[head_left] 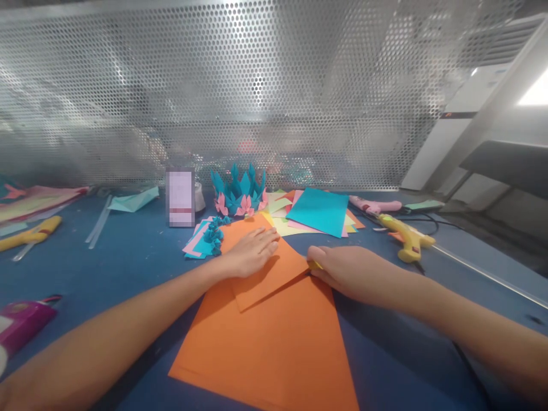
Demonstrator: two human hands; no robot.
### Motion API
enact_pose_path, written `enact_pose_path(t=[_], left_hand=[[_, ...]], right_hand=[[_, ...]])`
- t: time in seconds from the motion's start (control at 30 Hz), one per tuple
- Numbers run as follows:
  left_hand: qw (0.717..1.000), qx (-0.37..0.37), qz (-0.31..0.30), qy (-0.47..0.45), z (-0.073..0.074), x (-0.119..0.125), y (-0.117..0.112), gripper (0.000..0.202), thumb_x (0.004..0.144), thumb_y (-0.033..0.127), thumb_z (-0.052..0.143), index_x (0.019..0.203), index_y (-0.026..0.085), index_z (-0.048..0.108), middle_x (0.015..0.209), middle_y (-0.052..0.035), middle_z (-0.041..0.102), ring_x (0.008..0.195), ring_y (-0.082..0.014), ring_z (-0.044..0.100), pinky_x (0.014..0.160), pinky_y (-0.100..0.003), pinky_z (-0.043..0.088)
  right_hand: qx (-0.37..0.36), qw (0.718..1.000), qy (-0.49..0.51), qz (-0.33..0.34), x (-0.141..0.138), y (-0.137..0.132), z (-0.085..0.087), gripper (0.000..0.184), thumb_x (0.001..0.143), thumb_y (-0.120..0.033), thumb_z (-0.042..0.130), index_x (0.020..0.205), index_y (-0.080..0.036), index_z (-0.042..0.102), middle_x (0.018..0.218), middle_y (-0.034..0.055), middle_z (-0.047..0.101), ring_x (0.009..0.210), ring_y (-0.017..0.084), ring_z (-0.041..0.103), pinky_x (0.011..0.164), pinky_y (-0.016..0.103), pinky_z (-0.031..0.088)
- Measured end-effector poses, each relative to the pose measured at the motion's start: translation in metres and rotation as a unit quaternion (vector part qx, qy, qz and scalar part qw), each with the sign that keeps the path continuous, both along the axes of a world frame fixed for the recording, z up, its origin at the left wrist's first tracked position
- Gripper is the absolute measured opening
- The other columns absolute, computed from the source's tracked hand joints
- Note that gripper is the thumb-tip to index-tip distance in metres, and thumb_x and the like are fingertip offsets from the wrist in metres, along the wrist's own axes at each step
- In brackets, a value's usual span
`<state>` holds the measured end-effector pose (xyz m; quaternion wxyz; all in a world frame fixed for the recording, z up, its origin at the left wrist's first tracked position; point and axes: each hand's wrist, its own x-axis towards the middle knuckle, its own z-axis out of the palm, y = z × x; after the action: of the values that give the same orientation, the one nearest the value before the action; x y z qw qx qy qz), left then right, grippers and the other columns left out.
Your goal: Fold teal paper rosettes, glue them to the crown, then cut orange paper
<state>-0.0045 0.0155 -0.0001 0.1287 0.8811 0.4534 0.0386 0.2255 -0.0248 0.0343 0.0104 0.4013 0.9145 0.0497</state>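
Observation:
A large orange paper sheet (274, 348) lies on the blue table in front of me, with its far part folded over into a flap (274, 271). My left hand (252, 251) rests flat on that flap, fingers stretched out. My right hand (351, 271) is closed at the flap's right edge, pinching a small yellow thing (315, 265) that I cannot make out.
Behind the sheet lie a teal sheet (319, 211) on mixed coloured papers, a teal and pink paper crown (240, 194) and small folded pieces (205, 237). Yellow glue guns (406, 237) (32, 233) sit right and left, a pink one (372, 204) behind. A perforated metal screen (257, 91) closes the back.

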Motion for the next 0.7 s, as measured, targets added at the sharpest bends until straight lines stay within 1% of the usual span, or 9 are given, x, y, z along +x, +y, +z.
enact_pose_path(t=[0.07, 0.13, 0.23, 0.37, 0.57, 0.7], left_hand=[[1.0, 0.01, 0.012, 0.008, 0.0003, 0.0015, -0.002, 0.057, 0.095, 0.042, 0.011, 0.141, 0.014, 0.028, 0.151, -0.0059, 0.021, 0.139, -0.0192, 0.016, 0.113, -0.034, 0.012], [0.999, 0.024, 0.003, 0.025, 0.0006, 0.0031, -0.0041, 0.056, 0.095, 0.041, 0.013, 0.142, 0.014, 0.026, 0.152, -0.007, 0.02, 0.139, -0.0207, 0.014, 0.113, -0.036, 0.011], [0.998, 0.042, -0.004, 0.043, -0.0004, 0.0046, -0.0055, 0.056, 0.094, 0.039, 0.013, 0.142, 0.013, 0.025, 0.152, -0.0083, 0.018, 0.14, -0.0221, 0.013, 0.113, -0.038, 0.01], [0.997, 0.056, -0.004, 0.047, -0.0031, 0.0049, -0.0052, 0.055, 0.094, 0.038, 0.012, 0.142, 0.013, 0.026, 0.152, -0.0087, 0.018, 0.14, -0.0225, 0.013, 0.113, -0.039, 0.011], [0.998, 0.043, 0.003, 0.054, -0.001, 0.0057, -0.0069, 0.056, 0.094, 0.039, 0.013, 0.143, 0.013, 0.023, 0.152, -0.0087, 0.015, 0.14, -0.0245, 0.011, 0.112, -0.04, 0.011], [0.998, 0.03, 0.015, 0.054, 0.0015, 0.0068, -0.009, 0.057, 0.094, 0.04, 0.013, 0.144, 0.013, 0.021, 0.153, -0.0081, 0.014, 0.14, -0.0248, 0.009, 0.112, -0.039, 0.01]], right_hand=[[0.014, 1.0, -0.004, -0.006, -0.002, -0.0004, -0.0028, 0.013, 0.091, -0.021, 0.037, 0.08, -0.018, 0.042, 0.058, -0.0022, 0.051, 0.047, 0.013, 0.051, 0.043, 0.025, 0.016], [0.02, 1.0, -0.01, -0.01, -0.0034, -0.0006, -0.0044, 0.014, 0.091, -0.021, 0.036, 0.08, -0.018, 0.042, 0.056, -0.0024, 0.05, 0.046, 0.013, 0.05, 0.043, 0.026, 0.015], [0.026, 0.999, -0.015, -0.021, -0.0048, -0.0004, -0.0061, 0.014, 0.091, -0.021, 0.036, 0.08, -0.017, 0.043, 0.055, -0.0025, 0.049, 0.046, 0.012, 0.049, 0.042, 0.025, 0.015], [0.023, 0.999, -0.004, -0.033, -0.0058, -0.0001, -0.0076, 0.012, 0.091, -0.02, 0.036, 0.081, -0.017, 0.043, 0.053, -0.0033, 0.047, 0.044, 0.012, 0.047, 0.042, 0.025, 0.015], [-0.005, 1.0, 0.004, -0.029, -0.006, -0.0029, -0.0046, 0.011, 0.091, -0.02, 0.037, 0.081, -0.017, 0.041, 0.055, -0.0027, 0.049, 0.045, 0.012, 0.048, 0.043, 0.025, 0.015], [0.002, 0.999, -0.001, -0.034, -0.0067, -0.0045, -0.003, 0.012, 0.092, -0.02, 0.037, 0.08, -0.017, 0.042, 0.056, -0.0021, 0.05, 0.047, 0.012, 0.05, 0.043, 0.025, 0.015]])
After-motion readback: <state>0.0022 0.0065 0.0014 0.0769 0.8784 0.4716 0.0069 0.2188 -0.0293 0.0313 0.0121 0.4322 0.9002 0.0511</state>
